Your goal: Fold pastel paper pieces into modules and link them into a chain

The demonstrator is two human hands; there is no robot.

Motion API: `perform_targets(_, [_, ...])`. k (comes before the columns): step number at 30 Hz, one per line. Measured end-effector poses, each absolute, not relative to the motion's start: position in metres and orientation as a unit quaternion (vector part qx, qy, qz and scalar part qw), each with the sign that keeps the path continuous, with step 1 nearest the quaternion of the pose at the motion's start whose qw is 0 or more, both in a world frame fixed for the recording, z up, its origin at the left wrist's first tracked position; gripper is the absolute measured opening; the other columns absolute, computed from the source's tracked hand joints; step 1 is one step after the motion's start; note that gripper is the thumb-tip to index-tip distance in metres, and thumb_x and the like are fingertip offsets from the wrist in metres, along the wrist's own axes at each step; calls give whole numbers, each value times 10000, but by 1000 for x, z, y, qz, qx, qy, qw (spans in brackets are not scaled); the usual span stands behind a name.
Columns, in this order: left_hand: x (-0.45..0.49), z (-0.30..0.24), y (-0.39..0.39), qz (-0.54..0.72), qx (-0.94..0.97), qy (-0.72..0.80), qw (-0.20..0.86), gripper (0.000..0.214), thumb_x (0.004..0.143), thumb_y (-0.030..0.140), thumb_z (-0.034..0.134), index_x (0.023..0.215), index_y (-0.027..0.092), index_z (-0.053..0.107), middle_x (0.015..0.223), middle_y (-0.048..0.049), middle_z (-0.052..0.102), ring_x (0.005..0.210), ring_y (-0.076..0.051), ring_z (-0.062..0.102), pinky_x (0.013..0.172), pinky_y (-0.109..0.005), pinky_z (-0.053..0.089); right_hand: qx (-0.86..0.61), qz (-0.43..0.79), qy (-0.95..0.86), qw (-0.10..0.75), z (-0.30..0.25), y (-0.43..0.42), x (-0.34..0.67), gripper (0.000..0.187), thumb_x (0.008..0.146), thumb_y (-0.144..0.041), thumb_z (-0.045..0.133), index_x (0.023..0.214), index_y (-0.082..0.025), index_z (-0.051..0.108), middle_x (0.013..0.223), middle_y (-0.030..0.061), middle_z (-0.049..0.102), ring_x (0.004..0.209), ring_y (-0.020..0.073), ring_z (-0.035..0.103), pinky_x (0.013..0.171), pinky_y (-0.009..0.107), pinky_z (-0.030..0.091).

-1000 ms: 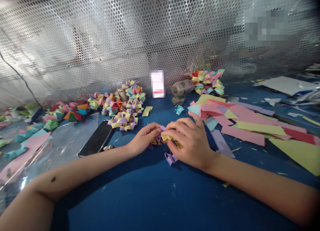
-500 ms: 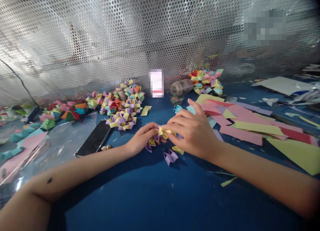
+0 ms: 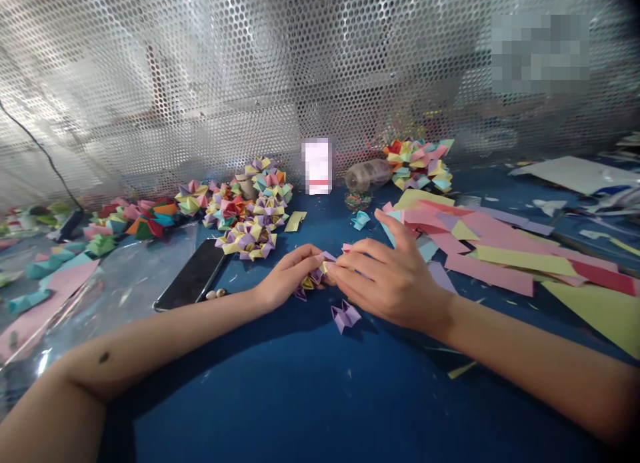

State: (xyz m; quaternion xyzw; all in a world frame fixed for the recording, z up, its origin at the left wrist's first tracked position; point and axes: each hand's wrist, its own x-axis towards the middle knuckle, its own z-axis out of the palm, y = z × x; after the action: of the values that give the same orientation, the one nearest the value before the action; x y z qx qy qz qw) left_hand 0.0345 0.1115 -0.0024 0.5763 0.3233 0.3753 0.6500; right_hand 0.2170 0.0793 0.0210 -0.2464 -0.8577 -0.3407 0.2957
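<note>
My left hand point(image 3: 287, 275) and my right hand point(image 3: 390, 276) meet at the middle of the blue table point(image 3: 300, 396). Both pinch a small yellow-and-purple folded paper piece point(image 3: 316, 276) held between the fingertips, just above the tabletop. A loose purple folded unit point(image 3: 346, 314) lies on the table right below my right hand. Most of the held piece is hidden by my fingers.
A black phone point(image 3: 193, 275) lies left of my left hand. Heaps of finished paper stars point(image 3: 250, 213) sit behind, with another heap point(image 3: 417, 161) at the back right. Coloured paper strips point(image 3: 500, 249) spread to the right. A perforated metal screen point(image 3: 250, 83) closes the back.
My right hand has come down and back toward the left hand, bringing the yellow piece against the purple one. The left hand has hardly moved.
</note>
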Motion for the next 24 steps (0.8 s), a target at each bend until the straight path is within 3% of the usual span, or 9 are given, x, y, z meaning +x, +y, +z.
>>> perform_targets(11, [30,-3,111,400,599,295,627,144,791,261,597,904,174,614,806,-1,606,754,-125,565,705,-229,447,-285,-337,-841,314,24,78,216,165,846,-172,516,795,-226,664,733,-19,662,741,145,538,1029,541,254])
perform_targets(17, [31,-2,108,405,620,253,623,188,788,237,625,959,160,620,867,-34,667,864,-152,603,796,-259,450,-305,-314,-836,331,25,84,221,120,842,-197,517,820,-204,635,951,16,664,945,188,552,1033,522,245])
perform_targets(24, [29,-3,108,382,635,233,629,166,768,235,654,905,155,603,880,-45,665,835,-158,624,816,-297,462,-298,-298,-853,307,33,80,215,189,864,-147,460,810,-194,635,723,3,656,849,178,585,1050,568,216])
